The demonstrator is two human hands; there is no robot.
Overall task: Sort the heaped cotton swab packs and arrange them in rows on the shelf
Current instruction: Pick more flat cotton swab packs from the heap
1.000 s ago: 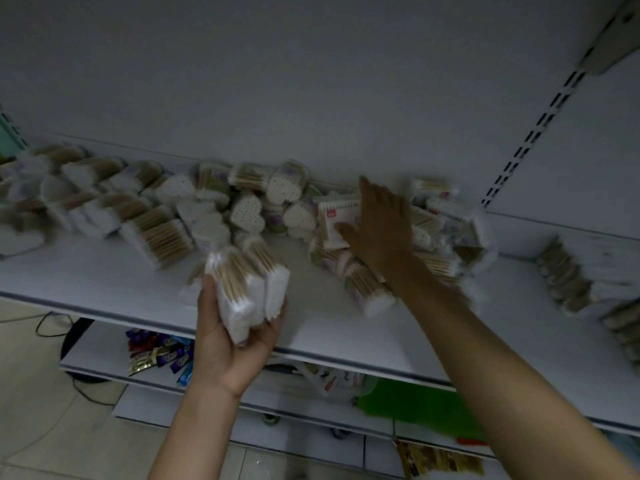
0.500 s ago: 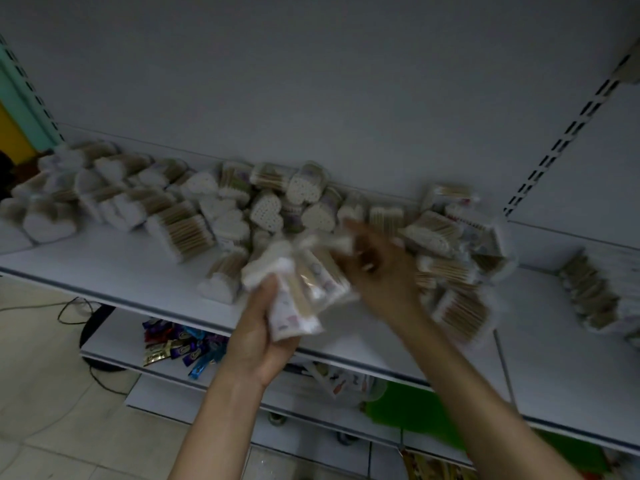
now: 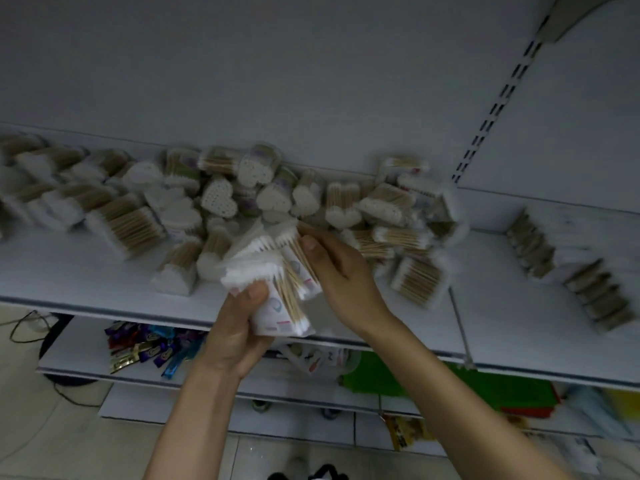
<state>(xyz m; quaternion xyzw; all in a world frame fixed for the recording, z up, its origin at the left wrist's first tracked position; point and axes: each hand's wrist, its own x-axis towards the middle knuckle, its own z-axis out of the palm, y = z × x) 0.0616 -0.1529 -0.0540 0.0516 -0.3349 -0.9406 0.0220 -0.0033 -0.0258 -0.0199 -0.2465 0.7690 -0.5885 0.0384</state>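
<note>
A heap of cotton swab packs [image 3: 242, 188], some heart-shaped, lies along the back of the white shelf [image 3: 86, 271]. My left hand [image 3: 239, 327] grips a bundle of swab packs [image 3: 270, 289] above the shelf's front edge. My right hand [image 3: 332, 268] holds one more swab pack [image 3: 301, 258] against that bundle, thumb on top. A neat row of packs [image 3: 568, 271] lies on the shelf section to the right.
A slotted upright [image 3: 491, 112] divides the shelf's back panel. Below, a lower shelf holds colourful wrapped sachets [image 3: 149, 348] and a green item [image 3: 450, 382]. A black cable [image 3: 24, 327] trails on the tiled floor at left.
My right hand took a pack from the heap and brought it to the bundle in my left hand. The left hand stays over the front edge.
</note>
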